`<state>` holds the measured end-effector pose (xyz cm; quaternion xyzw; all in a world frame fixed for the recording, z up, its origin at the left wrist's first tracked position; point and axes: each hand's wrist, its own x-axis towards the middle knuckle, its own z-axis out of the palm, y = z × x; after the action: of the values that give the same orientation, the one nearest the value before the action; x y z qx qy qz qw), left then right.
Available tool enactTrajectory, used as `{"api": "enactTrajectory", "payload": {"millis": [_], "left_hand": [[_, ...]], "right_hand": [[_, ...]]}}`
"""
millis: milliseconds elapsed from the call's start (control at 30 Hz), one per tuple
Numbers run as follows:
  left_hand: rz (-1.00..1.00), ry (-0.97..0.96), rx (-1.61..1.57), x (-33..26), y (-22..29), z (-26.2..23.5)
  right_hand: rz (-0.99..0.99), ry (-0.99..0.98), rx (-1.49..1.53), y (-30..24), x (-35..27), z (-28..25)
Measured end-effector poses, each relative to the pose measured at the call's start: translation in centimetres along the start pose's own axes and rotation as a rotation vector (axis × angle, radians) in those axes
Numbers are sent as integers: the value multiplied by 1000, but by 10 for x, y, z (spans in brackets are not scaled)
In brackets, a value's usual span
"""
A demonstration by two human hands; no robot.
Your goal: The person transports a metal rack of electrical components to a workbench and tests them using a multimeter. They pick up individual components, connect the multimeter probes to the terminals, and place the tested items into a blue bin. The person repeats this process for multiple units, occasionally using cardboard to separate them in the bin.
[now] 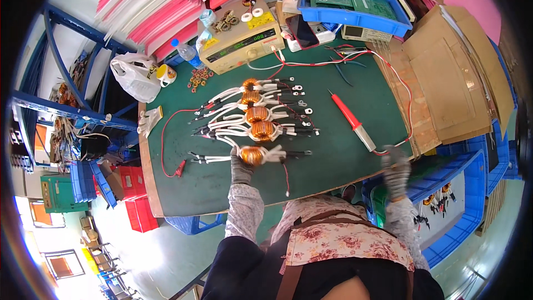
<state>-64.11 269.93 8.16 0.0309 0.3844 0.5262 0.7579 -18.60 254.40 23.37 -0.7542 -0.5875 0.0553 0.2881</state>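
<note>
From here I watch the green worktop (333, 169), where the gloved right hand (396, 173) blurs at the right edge, too smeared for me to tell its grip, while the gloved left hand (242, 171) pinches the left side of the copper-wound coil (253, 156), on the near side of four others. I judge that coil dense, hard and smooth, so I'd grasp the wound ring itself, sparing the limper white leads (215, 159), which could bend or snag.
</note>
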Motion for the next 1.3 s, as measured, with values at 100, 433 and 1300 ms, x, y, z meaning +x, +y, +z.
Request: {"api": "enactTrajectory", "payload": {"millis": [100,433,1300], "left_hand": [[-61,10,46,-24,-20,22],[-10,-335,195,-98,-49,147],[-359,-920,1013,-91,-320,360]], "right_hand": [[-377,-261,177,-95,22,30],[-100,-1065,665,-122,36,99],[487,381,696,101,-64,-176]]}}
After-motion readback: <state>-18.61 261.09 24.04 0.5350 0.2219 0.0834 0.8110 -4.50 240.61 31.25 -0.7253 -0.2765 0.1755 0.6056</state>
